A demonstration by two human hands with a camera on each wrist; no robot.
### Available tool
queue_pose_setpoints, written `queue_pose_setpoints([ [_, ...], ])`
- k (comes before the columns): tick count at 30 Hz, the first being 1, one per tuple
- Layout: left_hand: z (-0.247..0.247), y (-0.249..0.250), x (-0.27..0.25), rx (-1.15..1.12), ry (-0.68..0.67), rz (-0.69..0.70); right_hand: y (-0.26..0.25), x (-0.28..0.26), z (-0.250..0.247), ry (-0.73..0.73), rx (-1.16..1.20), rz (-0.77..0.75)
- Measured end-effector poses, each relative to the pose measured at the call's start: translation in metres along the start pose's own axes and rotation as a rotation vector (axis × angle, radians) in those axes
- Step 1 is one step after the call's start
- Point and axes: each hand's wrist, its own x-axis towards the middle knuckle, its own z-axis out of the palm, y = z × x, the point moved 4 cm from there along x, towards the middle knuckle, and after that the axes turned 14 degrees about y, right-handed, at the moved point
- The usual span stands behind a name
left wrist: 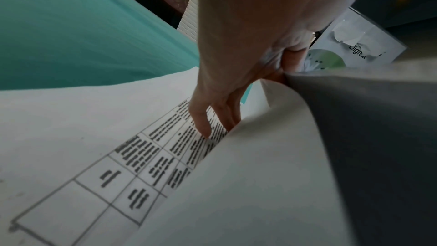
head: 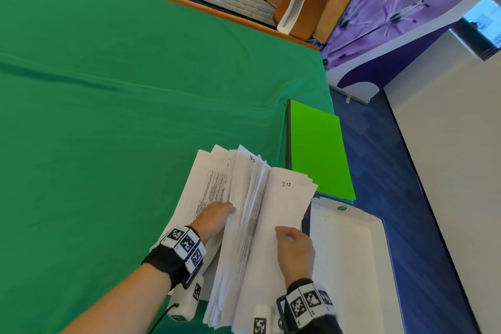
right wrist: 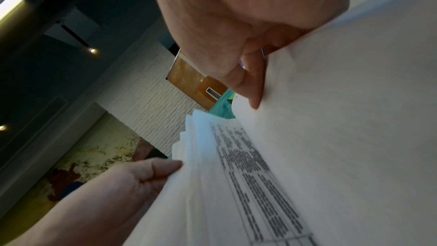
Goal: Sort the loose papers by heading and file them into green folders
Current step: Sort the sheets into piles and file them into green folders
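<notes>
Left hand (head: 214, 218) grip pinches lifted sheets (head: 244, 198), right hand (head: 296, 251) grip clasps the paper stack (head: 284, 206)

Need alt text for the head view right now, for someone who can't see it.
Both hands leaf through a fanned stack of papers on a green cloth: left hand parts sheets, right hand holds others. A green folder lies just beyond.

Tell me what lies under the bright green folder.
The bright green folder lies on another darker green folder, only its left and lower edges showing, upon the green cloth. Anything further beneath is covered.
</notes>
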Motion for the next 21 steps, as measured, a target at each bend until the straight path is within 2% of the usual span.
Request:
queue_pose_setpoints([
  [3,0.0,0.008,-0.007,0.042,-0.026,0.053,-0.013,-0.012,0.008,-0.022,-0.091,-0.01],
  [6,0.002,0.006,-0.007,0.064,-0.077,0.095,-0.029,-0.027,0.017,-0.021,-0.231,-0.091],
  [9,0.0,0.002,-0.006,0.1,-0.073,0.136,-0.034,-0.033,0.027,0.003,-0.351,-0.184],
  [12,0.002,-0.001,-0.003,0.094,-0.112,0.146,-0.034,-0.035,0.031,0.01,-0.362,-0.206],
  [21,-0.002,-0.005,0.008,0.121,-0.107,0.163,-0.035,-0.029,0.031,-0.002,-0.447,-0.288],
])
